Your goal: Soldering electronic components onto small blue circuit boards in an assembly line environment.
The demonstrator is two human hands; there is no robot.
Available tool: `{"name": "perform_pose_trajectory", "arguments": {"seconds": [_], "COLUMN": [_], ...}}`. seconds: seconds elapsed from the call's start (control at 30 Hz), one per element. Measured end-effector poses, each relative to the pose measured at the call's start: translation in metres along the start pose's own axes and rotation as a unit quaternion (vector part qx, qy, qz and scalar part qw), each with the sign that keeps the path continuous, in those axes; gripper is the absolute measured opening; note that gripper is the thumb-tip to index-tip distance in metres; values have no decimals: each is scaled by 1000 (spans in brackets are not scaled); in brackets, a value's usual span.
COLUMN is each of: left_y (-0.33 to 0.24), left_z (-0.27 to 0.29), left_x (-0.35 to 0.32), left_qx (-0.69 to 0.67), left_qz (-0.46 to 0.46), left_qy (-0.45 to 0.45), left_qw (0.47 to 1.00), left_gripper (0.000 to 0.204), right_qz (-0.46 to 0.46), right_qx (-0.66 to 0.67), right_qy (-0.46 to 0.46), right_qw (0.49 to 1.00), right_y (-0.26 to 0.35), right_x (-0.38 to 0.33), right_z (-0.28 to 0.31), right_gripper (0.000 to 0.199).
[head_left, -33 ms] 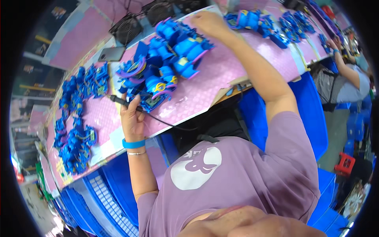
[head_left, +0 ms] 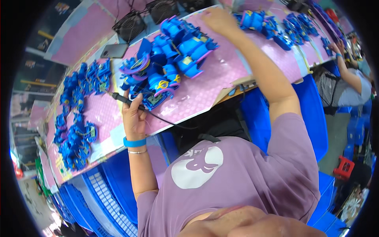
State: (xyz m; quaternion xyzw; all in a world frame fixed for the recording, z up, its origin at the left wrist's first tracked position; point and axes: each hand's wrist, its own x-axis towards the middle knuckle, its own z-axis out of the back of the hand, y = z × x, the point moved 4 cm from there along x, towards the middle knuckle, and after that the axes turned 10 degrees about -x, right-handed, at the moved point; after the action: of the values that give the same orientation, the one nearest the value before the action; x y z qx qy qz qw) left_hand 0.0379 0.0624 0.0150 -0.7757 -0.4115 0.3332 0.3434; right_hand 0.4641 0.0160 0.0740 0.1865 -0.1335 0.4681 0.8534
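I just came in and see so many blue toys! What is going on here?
A person in a purple shirt works at a pink table heaped with blue plastic toy parts. Their left hand holds a black corded tool beside the pile. Their right hand reaches to the far edge. Another person works further along.

We have our left hand (head_left: 133, 116) curled closed around a thin black corded tool (head_left: 125, 99), wrist bent back, forearm running down toward the chest. Our right arm stretches far out beyond that tool, right hand (head_left: 218, 19) resting palm down, fingers bent.
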Motion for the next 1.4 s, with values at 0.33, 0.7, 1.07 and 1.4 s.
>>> {"name": "perform_pose_trajectory", "arguments": {"seconds": [0.33, 0.7, 1.07, 1.4], "left_y": [-13, -12, -11, -8], "left_z": [23, 26, 18, 28], "left_x": [-15, 9, -5, 5], "left_qx": [12, 5, 32, 9], "left_qz": [-22, -57, -56, -70], "left_qy": [-40, -15, -19, -28], "left_qw": [999, 998, 998, 997], "left_gripper": [70, 66, 66, 62], "right_qz": [-37, 273, -24, 29], "right_qx": [-296, 9, -40, 162], "right_qy": [113, 29, -290, -132], "right_qw": [948, 961, 956, 977], "right_y": [-84, -36, -149, -161], "right_x": [-5, -77, -100, -96], "right_z": [55, 41, 111, 37], "right_gripper": [61, 39, 32, 38]}}
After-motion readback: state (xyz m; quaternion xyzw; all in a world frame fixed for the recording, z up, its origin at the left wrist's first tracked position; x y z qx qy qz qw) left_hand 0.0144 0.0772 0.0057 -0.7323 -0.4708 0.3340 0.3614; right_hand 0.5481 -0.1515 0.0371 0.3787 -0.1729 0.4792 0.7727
